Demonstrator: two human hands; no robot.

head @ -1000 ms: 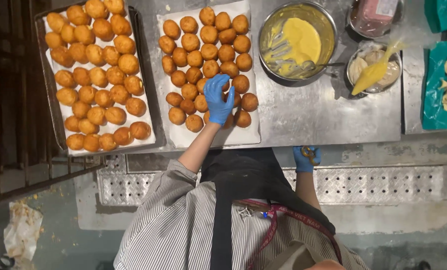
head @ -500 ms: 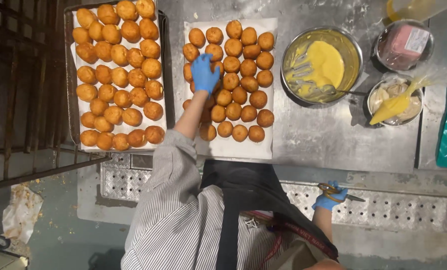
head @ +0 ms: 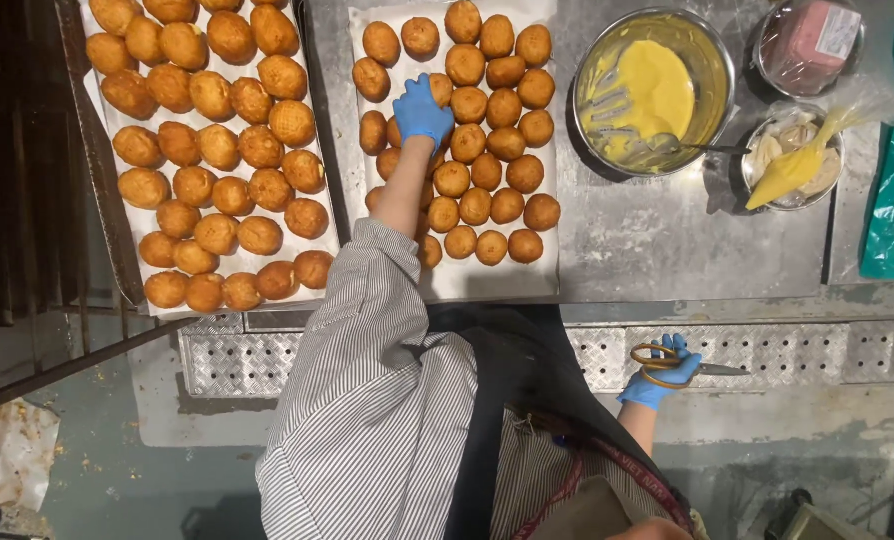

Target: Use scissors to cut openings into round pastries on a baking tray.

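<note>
At a steel counter [head: 667, 250], the left hand [head: 422, 110], blue-gloved, rests its fingers clenched over a golden bun [head: 407, 130] on the paper-lined sheet [head: 487, 280], apparently picking it out. The right hand [head: 662, 375] hangs low, gripping orange-handled scissors [head: 667, 365]. Cutting would call for bringing bun and blades together.

We note one package: a pink block [head: 805, 42] wrapped in clear film, sitting in a round metal bowl [head: 767, 75] at the desk's far right corner. A white rectangular label [head: 839, 30] is stuck to its right end. We find no signs or screens.
</note>
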